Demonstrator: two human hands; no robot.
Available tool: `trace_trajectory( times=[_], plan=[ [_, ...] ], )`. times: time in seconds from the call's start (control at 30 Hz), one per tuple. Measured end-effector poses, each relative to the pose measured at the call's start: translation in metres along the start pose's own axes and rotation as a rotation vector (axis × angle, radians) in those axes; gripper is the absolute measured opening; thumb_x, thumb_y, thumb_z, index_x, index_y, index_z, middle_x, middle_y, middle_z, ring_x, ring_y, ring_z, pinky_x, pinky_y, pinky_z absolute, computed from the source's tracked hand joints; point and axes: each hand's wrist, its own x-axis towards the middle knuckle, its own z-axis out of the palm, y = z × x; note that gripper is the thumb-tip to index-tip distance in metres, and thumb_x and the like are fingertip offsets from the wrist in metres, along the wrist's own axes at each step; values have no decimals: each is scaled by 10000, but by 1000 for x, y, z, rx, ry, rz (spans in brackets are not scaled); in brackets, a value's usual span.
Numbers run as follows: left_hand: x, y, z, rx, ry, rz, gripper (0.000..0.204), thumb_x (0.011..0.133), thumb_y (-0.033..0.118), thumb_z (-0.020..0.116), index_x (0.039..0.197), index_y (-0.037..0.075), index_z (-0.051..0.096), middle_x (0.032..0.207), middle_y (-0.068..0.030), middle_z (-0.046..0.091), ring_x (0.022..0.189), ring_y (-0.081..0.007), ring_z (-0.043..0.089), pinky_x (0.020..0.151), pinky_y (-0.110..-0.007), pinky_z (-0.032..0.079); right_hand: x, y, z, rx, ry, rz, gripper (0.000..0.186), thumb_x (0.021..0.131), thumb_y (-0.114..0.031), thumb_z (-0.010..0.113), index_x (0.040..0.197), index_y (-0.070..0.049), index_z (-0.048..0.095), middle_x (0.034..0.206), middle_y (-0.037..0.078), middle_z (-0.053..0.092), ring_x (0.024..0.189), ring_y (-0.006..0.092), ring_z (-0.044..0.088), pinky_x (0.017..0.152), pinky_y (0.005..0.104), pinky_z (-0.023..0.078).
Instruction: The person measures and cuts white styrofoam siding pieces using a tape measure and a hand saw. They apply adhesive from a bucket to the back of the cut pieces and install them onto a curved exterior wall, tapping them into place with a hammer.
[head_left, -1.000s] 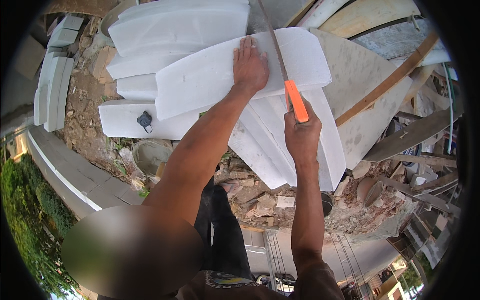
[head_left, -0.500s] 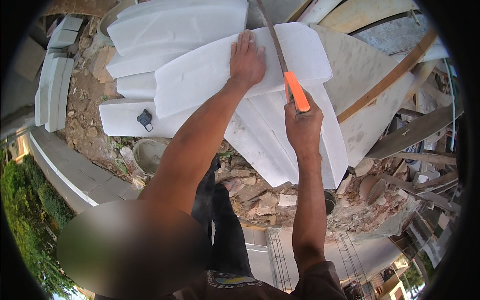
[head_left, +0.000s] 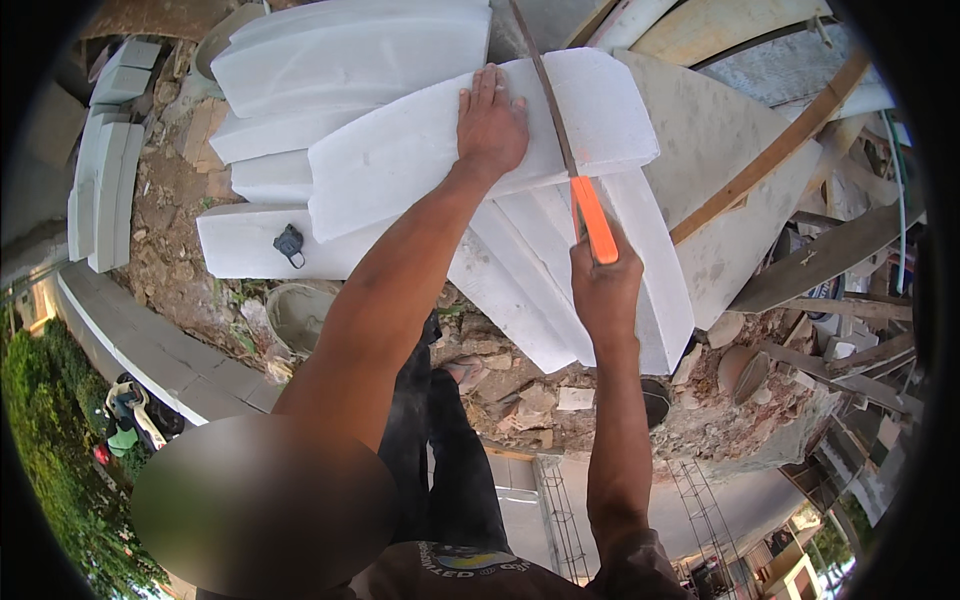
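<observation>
Head view — I watch right grip (head_left: 606, 278) clamped on saw (head_left: 596, 220), left grip (head_left: 492, 132) flat atop white block (head_left: 390, 155) — skipping blade (head_left: 552, 100) could nick fingers (head_left: 488, 88).

Saw (head_left: 584, 195) across block (head_left: 405, 150), slabs (head_left: 515, 285) beneath

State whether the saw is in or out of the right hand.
In: the right hand grips the saw by its orange handle, blade crossing a white block.
</observation>
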Motion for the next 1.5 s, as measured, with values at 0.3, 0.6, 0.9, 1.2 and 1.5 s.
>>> trace_trajectory(
  times=[0.3, 0.6, 0.9, 1.2, 1.5],
  plan=[
    [-1, 7, 7, -3, 31, 25, 598, 1089, 311, 389, 1572, -32, 315, 1677, -167, 255, 1573, -306, 193, 1289, -466, 147, 6, 4, -2, -20, 21, -20, 536, 876, 74, 594, 1410, 47, 563, 826, 146, 686, 665, 151, 561, 657, 288, 511],
    [-2, 1, 4, 16, -3, 22, 628, 1081, 309, 408, 1583, -45, 278, 1687, -159, 228, 1578, -300, 179, 1289, -474, 138, -160, 23, -52, -232, 38, -84, 548, 850, 103, 580, 1397, 81, 558, 1121, 229, 733, 871, 218, 738, 799, 322, 572],
    [4, -8, -1, 28, -24, -16, 632, 1081, 313, 395, 1590, -40, 269, 1690, -152, 230, 1580, -293, 175, 1292, -465, 124, -62, 16, -12, -107, 6, -48, 521, 870, 65, 602, 1389, 72, 555, 1031, 279, 711, 821, 308, 733, 777, 362, 570],
    [9, 13, 9, 1, -35, 29, 622, 1083, 317, 377, 1586, -37, 285, 1694, -149, 222, 1582, -295, 169, 1291, -468, 123, 28, 12, 7, 31, 81, -66, 538, 890, -12, 651, 1415, 47, 546, 782, 270, 657, 598, 274, 601, 637, 349, 518],
    [4, 1, 3, 57, -23, 15, 617, 1087, 316, 377, 1589, -29, 279, 1694, -143, 215, 1583, -288, 163, 1290, -463, 133, -95, 46, -21, -3, 65, 6, 563, 871, 68, 598, 1431, 27, 552, 1099, 246, 727, 871, 301, 758, 832, 325, 574]
  ],
)
